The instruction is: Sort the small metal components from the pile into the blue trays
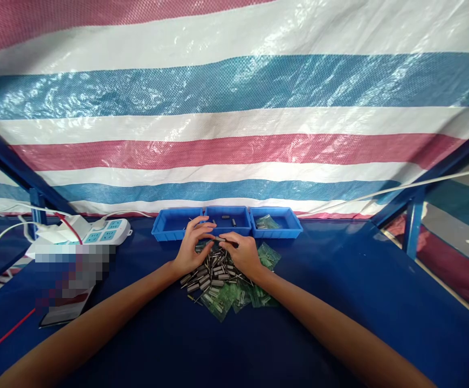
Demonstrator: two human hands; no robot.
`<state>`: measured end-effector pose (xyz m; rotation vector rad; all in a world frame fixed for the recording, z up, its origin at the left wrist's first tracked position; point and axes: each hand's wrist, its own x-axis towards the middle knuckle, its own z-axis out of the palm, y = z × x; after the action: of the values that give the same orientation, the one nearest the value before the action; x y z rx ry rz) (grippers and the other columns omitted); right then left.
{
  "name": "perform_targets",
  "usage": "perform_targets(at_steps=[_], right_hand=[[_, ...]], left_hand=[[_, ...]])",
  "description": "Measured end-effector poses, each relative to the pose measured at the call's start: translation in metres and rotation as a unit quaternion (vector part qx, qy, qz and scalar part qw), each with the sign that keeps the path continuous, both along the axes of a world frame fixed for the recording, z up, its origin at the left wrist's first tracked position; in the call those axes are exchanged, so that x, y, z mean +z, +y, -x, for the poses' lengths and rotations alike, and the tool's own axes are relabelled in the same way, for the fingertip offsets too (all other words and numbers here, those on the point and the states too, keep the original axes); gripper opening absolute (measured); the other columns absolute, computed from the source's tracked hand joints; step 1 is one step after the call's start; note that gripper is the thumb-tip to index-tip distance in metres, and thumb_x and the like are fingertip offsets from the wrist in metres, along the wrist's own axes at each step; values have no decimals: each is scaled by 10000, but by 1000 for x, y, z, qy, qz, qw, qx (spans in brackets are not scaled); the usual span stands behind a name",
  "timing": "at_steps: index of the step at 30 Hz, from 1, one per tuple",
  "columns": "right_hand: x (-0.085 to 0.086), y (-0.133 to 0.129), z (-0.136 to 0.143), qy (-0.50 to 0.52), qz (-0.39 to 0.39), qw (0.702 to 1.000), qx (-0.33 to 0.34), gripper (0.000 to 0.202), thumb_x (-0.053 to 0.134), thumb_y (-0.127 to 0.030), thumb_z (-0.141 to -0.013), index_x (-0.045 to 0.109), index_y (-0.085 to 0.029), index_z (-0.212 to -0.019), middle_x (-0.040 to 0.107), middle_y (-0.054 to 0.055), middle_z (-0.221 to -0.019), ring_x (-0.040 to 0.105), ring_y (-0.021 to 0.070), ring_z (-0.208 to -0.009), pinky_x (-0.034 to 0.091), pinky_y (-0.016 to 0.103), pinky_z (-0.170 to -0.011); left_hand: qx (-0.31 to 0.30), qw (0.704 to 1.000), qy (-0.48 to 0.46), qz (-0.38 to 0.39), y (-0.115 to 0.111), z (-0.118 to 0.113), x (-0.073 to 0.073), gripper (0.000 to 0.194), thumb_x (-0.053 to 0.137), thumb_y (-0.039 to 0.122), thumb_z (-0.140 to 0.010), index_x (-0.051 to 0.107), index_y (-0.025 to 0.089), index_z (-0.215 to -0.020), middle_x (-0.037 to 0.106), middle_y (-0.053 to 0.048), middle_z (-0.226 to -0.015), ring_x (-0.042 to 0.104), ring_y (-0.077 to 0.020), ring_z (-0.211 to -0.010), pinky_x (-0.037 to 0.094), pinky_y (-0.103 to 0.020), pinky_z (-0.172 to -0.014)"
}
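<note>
My right hand (243, 253) pinches a small dark metal part (220, 239) over the pile. Just left of it, my left hand (193, 247) has its thumb and index finger near the part's left end, the other fingers spread; whether it touches the part is too small to tell. Below both hands lies a heap of grey metal cylinders and thin pins (213, 274). Green-tinted plastic bags (220, 303) with small parts lie at the heap's front and right. Behind the hands stand a left blue tray (172, 234), a middle blue tray (242, 230) holding a few dark parts, and a right blue tray (278, 233) holding a bag.
A white power strip (109, 233) with plugs and cables is on the left of the blue table (331, 302). In front of it lies a flat dark-edged object (67, 312), partly pixelated. A striped sheet (234, 86) hangs behind, between blue frame bars.
</note>
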<state>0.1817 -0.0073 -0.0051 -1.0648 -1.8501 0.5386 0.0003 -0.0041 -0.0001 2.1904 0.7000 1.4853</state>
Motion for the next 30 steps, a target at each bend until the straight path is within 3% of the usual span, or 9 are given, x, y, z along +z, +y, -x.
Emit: perform_targets(at_steps=[9,30], right_hand=[[0,0,0,10,16,1000,6,154,622,-208,-826,710,-206,-952,732,21,-907,691,190,-803,520,262,-712],[4,-1,1,-3,11,1000,3,180,603,-232,-842,704,-200,-987,727,26,-912,685,191,-790,521,270,-704]], left_hand=[[-27,1000,-4,11,-3,-1,1,387,553,123,-863,445,259,-1209,287,-126,-1339,518,-260,-1167,578,-430,-840],[-20,1000,-18,14,-2,-2,0,373,539,121,-868,450,255,-1204,282,-120,-1342,541,-240,-1131,587,-421,-831]])
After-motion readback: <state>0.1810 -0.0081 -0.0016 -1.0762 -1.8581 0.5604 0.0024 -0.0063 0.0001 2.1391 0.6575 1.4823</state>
